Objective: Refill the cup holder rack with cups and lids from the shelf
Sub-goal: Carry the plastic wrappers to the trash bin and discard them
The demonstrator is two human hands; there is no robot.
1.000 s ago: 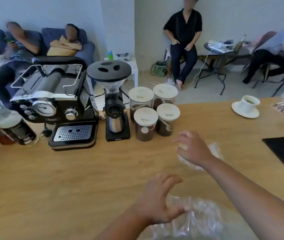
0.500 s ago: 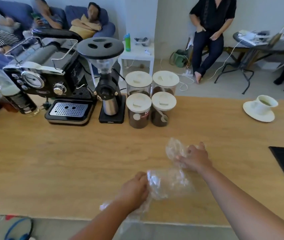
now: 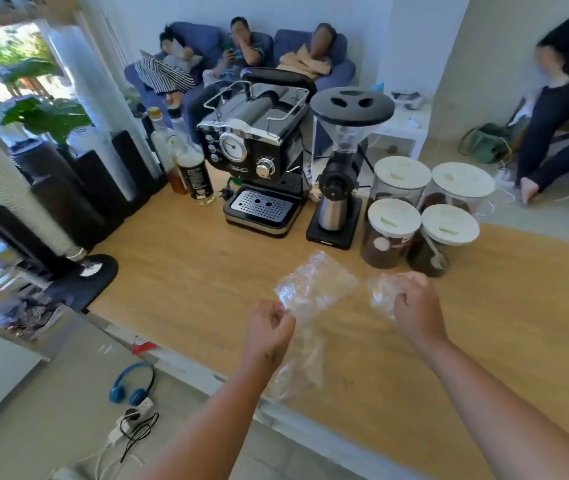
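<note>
— What is moved?
— The view is swung left since the last frame. The cup holder rack (image 3: 61,202) is brought in, left of the espresso machine (image 3: 258,157), its top cut off.
— The hands?
— A crinkled clear plastic sheet (image 3: 314,289) is pinched by the left hand (image 3: 269,327). A wad (image 3: 380,294) is clenched in the right hand (image 3: 414,306), fingers curled. Any join is not made out. Bare wooden counter (image 3: 189,271) is left before the machine.

Coffee bar in a shared lounge: espresso machine (image 3: 258,157), grinder (image 3: 340,168), coffee jars (image 3: 418,216) on wooden bench (image 3: 186,271); sofa (image 3: 206,46) far behind.
</note>
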